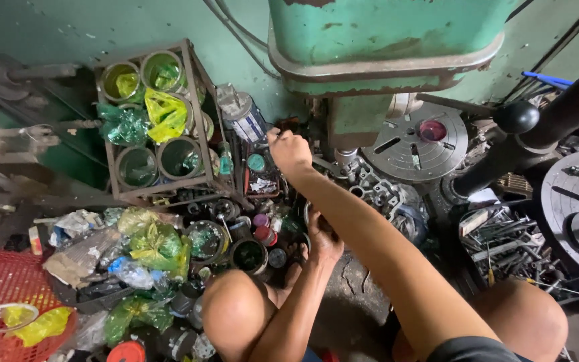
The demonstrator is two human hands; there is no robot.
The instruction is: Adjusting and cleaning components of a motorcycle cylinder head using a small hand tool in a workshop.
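My right hand (291, 151) closed its grip on something hidden; left hand (323, 236) cupped a round metal part (308, 216), likely heavy, stiff, rim-held.

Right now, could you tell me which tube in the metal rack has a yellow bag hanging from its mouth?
The upper middle tube: a yellow plastic bag spills out of it, while the other tubes' bags are green or tucked inside.

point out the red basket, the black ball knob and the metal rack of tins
red basket (1, 281), head view, on its mesh top
black ball knob (516, 116), head view, on its rounded front
metal rack (191, 100), head view, on its upright bar
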